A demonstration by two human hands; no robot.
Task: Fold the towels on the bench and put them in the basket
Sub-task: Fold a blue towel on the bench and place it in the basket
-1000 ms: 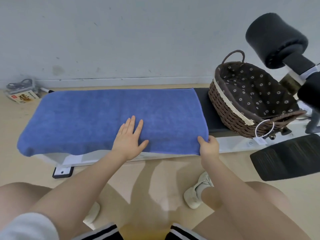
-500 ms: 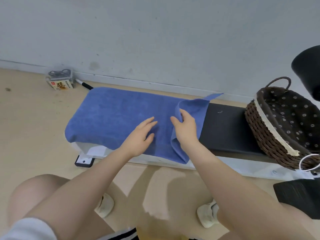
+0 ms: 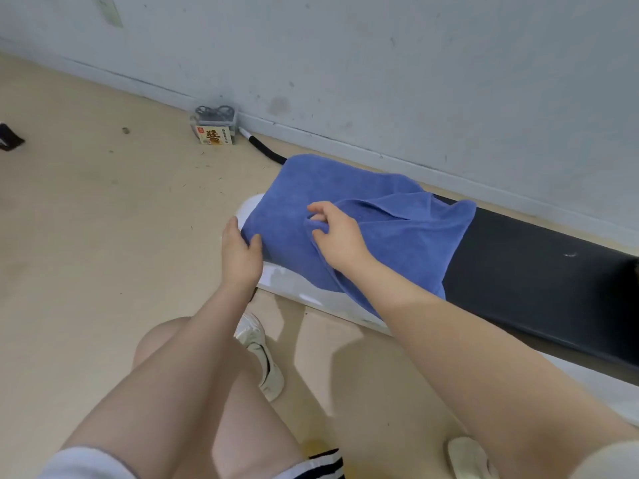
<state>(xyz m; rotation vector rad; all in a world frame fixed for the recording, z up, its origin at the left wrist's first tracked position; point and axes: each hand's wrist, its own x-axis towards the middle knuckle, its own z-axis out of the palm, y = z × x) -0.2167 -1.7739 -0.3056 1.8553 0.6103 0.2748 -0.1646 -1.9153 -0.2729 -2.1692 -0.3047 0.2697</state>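
right hand (image 3: 340,236) fingers, pinching the towel (image 3: 408,233) edge, have carried it over toward left hand (image 3: 242,252) gripping the corner on the desk (image 3: 539,271): first fold nearly closed.

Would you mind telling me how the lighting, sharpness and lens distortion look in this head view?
Head view: soft, even light, faint shadows on the floor; no glare; wide-angle bending of the wall baseline; right hand on the towel slightly soft.

Small box (image 3: 215,135) by wall: large brown Chinese character, illegible.
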